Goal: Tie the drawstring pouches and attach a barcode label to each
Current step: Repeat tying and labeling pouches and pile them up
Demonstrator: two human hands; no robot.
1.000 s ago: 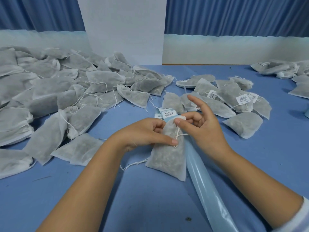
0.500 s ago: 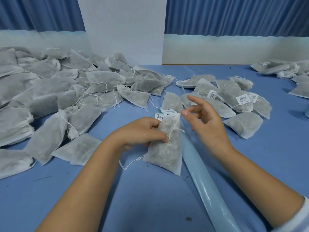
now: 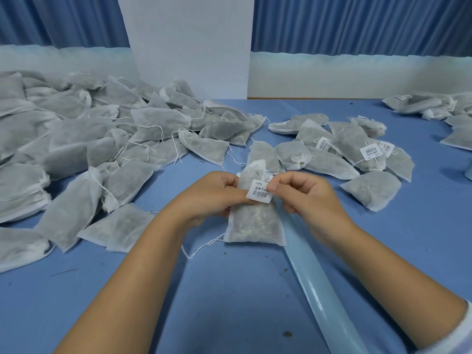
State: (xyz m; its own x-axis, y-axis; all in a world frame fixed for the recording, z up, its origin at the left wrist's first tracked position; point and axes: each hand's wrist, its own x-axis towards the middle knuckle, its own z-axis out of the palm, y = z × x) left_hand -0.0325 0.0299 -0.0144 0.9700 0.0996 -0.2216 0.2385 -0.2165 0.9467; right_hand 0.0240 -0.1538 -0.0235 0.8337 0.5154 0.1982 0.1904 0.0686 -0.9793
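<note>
At the middle of the blue desk (image 3: pixel 229 290), a person's left hand (image 3: pixel 212 195) is gripping the neck of a filled white mesh drawstring pouch (image 3: pixel 255 221), fingers curled round it. The right hand (image 3: pixel 306 198) is pinching a white barcode label (image 3: pixel 259 191) against it. Pressing the label flat, with its bars uncreased, is likely mattering most.

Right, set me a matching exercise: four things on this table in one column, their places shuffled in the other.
Things
1. barcode label
2. pile of unlabelled pouches
3. labelled pouches
4. pale blue strip

Places
a. beyond the right hand
b. on the held pouch
c. left side of the table
d. from the held pouch to the near edge

Pairs: 1-b, 2-c, 3-a, 4-d
</note>
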